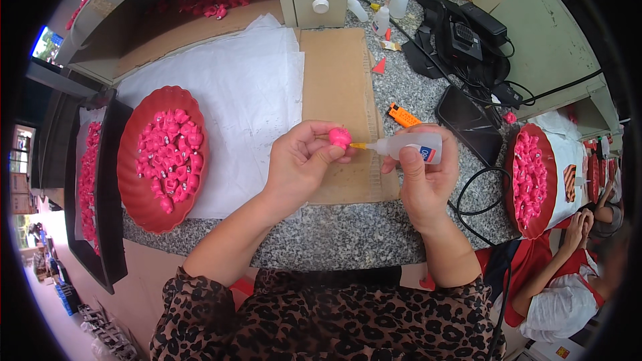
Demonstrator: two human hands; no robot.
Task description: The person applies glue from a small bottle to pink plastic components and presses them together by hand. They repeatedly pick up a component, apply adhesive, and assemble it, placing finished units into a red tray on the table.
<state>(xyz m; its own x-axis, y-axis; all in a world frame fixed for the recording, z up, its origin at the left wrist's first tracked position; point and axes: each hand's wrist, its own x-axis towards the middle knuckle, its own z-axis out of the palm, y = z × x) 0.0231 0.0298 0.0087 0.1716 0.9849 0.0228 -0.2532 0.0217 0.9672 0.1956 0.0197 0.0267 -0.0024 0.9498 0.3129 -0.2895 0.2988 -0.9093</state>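
Between the thumb and fingers of my left hand (299,160) is a small round pink figure part (340,137). My right hand (428,177) grips a translucent glue bottle (408,145), lying sideways, with its yellow nozzle pointing left. The nozzle tip meets the right side of the pink part or comes very close; I cannot tell which. Both hands are above a brown cardboard sheet (338,87). To the left, a red scalloped tray (127,160) holds a pile of similar pink parts (170,160), some with small silvery bits.
White paper (227,100) covers the table's left side. An orange cutter (403,115), a dark flat device (471,124), cables and several glue bottles (398,3) lie at right and back. Another red tray (545,187) stands far right, beside a co-worker's arm (555,267). A black tray (107,227) is far left.
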